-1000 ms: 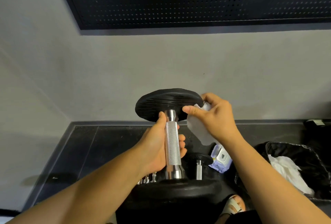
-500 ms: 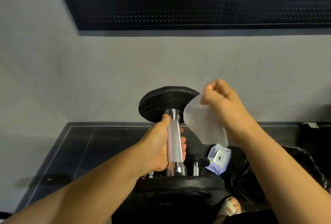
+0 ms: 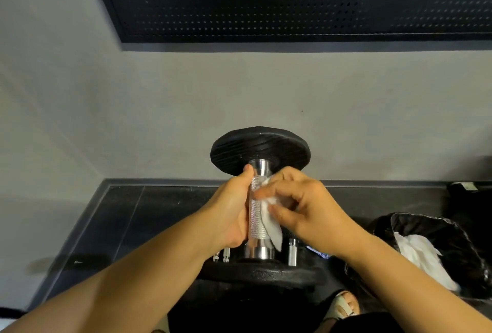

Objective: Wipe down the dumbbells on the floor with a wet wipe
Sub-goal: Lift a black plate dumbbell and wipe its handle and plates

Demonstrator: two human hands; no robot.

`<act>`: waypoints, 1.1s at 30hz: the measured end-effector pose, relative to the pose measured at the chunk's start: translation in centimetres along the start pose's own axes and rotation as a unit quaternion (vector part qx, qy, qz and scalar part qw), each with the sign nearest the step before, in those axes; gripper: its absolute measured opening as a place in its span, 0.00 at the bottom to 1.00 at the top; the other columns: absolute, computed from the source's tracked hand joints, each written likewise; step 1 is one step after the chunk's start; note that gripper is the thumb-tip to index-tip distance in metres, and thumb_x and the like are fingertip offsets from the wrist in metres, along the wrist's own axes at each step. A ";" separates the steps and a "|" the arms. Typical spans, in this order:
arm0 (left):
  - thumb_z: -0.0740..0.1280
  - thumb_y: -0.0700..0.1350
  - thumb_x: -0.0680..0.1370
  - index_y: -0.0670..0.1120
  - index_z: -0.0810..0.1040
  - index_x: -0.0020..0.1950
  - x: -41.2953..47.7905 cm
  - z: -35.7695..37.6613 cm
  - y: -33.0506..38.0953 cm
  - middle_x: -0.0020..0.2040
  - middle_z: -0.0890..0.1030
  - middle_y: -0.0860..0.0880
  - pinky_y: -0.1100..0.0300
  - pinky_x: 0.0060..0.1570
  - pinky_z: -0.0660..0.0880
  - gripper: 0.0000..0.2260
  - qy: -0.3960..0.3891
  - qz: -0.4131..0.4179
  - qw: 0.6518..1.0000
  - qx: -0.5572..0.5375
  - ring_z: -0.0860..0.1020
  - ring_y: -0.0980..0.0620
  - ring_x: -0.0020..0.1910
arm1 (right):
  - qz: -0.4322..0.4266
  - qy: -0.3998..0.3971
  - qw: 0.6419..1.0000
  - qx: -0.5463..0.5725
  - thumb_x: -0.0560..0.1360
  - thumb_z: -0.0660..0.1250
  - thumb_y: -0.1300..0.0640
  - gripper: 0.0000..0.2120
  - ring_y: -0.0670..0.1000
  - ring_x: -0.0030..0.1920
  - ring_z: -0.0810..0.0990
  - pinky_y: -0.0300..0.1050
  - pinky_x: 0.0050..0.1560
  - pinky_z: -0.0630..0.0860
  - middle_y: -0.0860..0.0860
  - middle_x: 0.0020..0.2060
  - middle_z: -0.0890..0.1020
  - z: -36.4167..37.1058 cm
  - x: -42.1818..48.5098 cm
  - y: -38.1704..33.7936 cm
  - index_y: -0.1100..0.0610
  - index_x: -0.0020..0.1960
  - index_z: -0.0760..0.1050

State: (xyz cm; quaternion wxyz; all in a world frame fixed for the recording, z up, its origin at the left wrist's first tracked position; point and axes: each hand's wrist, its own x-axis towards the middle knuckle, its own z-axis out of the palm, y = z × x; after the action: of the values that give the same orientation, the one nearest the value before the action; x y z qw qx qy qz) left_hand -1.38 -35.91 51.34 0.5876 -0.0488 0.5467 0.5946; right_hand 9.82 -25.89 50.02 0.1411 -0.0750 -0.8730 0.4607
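Dumbbell (image 3: 259, 149): upright, handle (image 3: 255, 216) gripped by left hand (image 3: 229, 215), fingers curled round. Wet wipe (image 3: 270, 223): pinched in right hand (image 3: 306, 212), pressed against handle. Black bag (image 3: 452, 236): on floor (image 3: 133, 220), right, holds crumpled wipes (image 3: 420, 255).

The dumbbell (image 3: 255, 223) was upright, one black plate at the top, the other at the bottom, with the knurled chrome handle vertical between them. The left hand (image 3: 229, 218) gripped the handle from the dumbbell's left side, thumb up near the upper collar. The right hand (image 3: 306, 212) held a white wet wipe (image 3: 270, 222) against the handle's right side. Right of the dumbbell lay a black bag (image 3: 458, 228) containing crumpled white wipes (image 3: 418, 252). A small chrome bar (image 3: 292, 255) showed just right of the lower collar.
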 end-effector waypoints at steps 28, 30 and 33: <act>0.53 0.62 0.80 0.43 0.79 0.57 0.4 -0.8 0.1 0.53 0.82 0.39 0.50 0.48 0.77 0.26 0.047 -0.007 0.999 -0.009 0.81 0.42 0.51 | 0.003 -0.098 0.994 0.055 0.71 0.73 0.61 0.06 0.51 0.46 0.80 0.53 0.51 0.77 0.52 0.45 0.80 0.6 0.4 0.4 0.60 0.47 0.81; 0.53 0.61 0.80 0.44 0.78 0.60 0.3 -0.7 0.0 0.53 0.83 0.39 0.49 0.48 0.77 0.25 0.037 -0.007 0.999 -0.020 0.81 0.42 0.50 | -0.009 -0.006 1.000 0.008 0.72 0.72 0.58 0.05 0.49 0.44 0.78 0.52 0.47 0.77 0.51 0.43 0.78 1.2 1.6 0.9 0.57 0.47 0.80; 0.53 0.62 0.80 0.44 0.78 0.61 0.4 -0.5 0.0 0.46 0.82 0.42 0.53 0.41 0.77 0.26 0.038 -0.011 0.999 -0.020 0.80 0.47 0.40 | -0.031 0.097 0.993 -0.061 0.73 0.69 0.50 0.09 0.47 0.40 0.75 0.50 0.41 0.75 0.48 0.40 0.75 1.6 3.3 1.4 0.55 0.47 0.77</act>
State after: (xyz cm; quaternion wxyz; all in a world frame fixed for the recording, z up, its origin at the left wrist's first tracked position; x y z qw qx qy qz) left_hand -1.78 -36.03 50.85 0.5716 -0.0892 0.5561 0.5968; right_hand 6.18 -25.54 48.62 0.2350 -0.1008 -0.8836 0.3922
